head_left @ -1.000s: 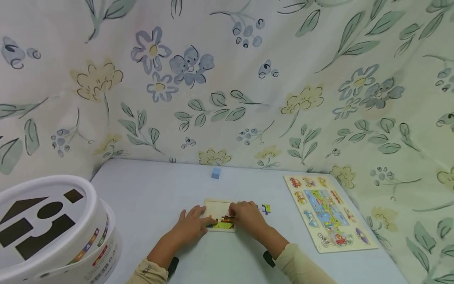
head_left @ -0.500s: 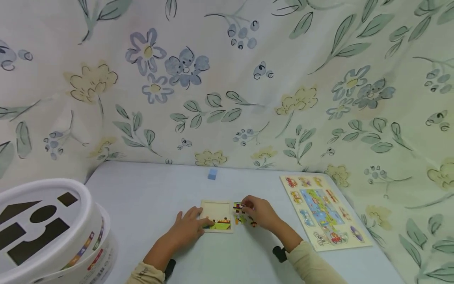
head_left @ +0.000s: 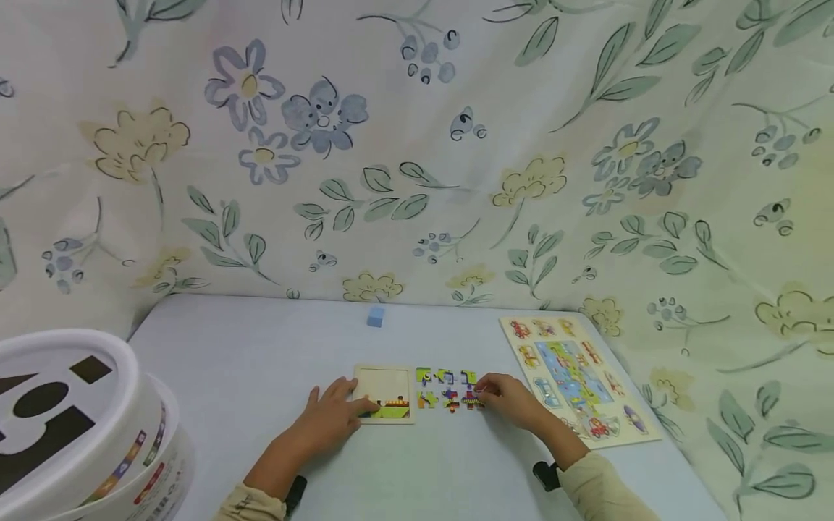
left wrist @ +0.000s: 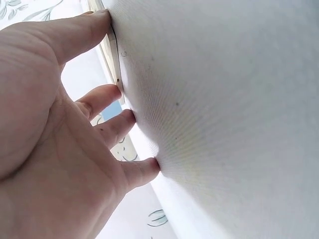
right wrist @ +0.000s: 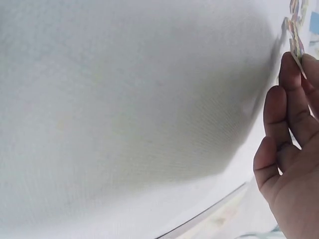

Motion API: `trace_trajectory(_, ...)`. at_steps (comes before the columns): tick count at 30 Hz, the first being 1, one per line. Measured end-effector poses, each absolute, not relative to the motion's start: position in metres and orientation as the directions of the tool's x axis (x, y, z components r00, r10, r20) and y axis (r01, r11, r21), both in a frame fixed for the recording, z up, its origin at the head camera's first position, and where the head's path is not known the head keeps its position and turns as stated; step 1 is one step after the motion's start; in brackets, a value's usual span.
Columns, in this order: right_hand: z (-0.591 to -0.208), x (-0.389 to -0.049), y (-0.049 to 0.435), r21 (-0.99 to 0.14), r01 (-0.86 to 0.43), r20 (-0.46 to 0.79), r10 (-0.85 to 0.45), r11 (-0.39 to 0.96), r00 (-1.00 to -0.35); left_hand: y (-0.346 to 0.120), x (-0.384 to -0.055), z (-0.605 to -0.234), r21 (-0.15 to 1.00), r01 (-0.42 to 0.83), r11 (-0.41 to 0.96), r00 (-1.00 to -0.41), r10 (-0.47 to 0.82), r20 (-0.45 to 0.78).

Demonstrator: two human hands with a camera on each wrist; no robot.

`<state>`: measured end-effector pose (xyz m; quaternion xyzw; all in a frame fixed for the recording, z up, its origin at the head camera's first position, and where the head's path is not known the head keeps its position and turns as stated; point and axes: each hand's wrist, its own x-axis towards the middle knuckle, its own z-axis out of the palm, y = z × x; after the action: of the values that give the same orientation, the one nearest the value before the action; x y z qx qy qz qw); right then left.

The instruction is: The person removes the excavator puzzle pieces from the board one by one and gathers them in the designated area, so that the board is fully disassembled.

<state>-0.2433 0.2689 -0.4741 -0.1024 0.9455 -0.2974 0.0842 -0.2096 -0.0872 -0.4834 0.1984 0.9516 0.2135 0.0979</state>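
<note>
Standing at the far left is a round white plastic bucket [head_left: 166, 434] whose lid has dark shaped holes. Next comes the left hand [head_left: 329, 416], fingers spread, resting against the left edge of a square, light-wood puzzle tray [head_left: 383, 380]; its thumb reaches over the near left corner. Green, yellow and red picture pieces [head_left: 394, 409] fill a strip along the tray's near side, and bare wood shows beyond them. Past the tray's far side lies a small blue block [head_left: 376, 317].

Just beside the tray's right rim, colourful interlocking jigsaw pieces [head_left: 445, 376] lie in two rows running left to right. The right hand [head_left: 511, 401] is at their right end, thumb and forefinger pinching the near-right cardboard-thin piece [right wrist: 297, 48], which the right wrist view shows nearly edge-on. Whether it is clear of the table I cannot tell.

The key relation, I judge, is this: the tray lies left of the pinched piece, with the other pieces between, and the left hand is the nearer one to it. Farther right is a large cream rectangular picture board [head_left: 602, 367].
</note>
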Motion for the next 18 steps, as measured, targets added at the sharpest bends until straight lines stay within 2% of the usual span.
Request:
trace_trajectory(13, -0.467, -0.244, 0.248, -0.551, -0.101, -0.107, -0.191, 0.828, -0.976, -0.092, -0.208, -0.483, 0.434, 0.371, 0.821, -0.892, 0.446, -0.080)
trace_trajectory(18, -0.456, -0.247, 0.202, -0.546, -0.215, -0.085, -0.309, 0.810, -0.947, -0.090, -0.206, -0.480, 0.464, 0.358, 0.810, -0.897, 0.437, -0.071)
